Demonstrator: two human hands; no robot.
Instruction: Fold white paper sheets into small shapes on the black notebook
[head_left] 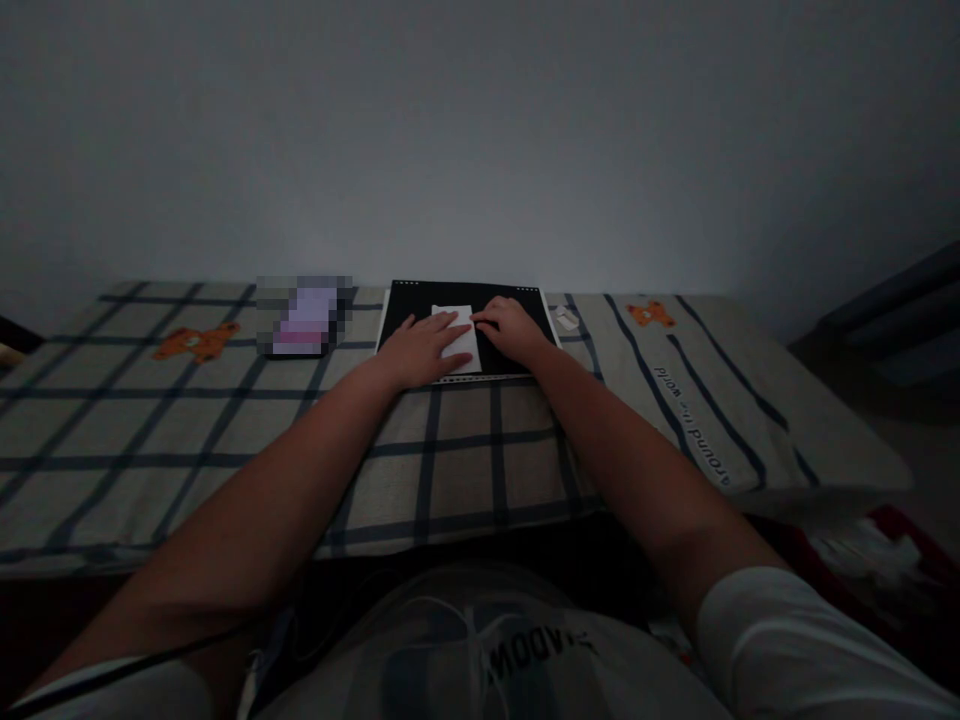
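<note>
Head view: dark lettering [690, 425], "Around the world", lies upside down on my blue-checked pale cloth [461, 470], towards its right edge. My left hand [424, 350], fingers spread, covers part of a white rectangular paper [463, 345], long axis near-to-far, mid black rectangular sheet [411, 302]; my right hand [512, 328], fingers curled, meets its right edge.

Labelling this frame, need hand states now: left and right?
Left hand: open, fingers spread, lying on the white paper.
Right hand: partly curled, fingertips at the paper's right edge; cannot tell if it grips.
</note>
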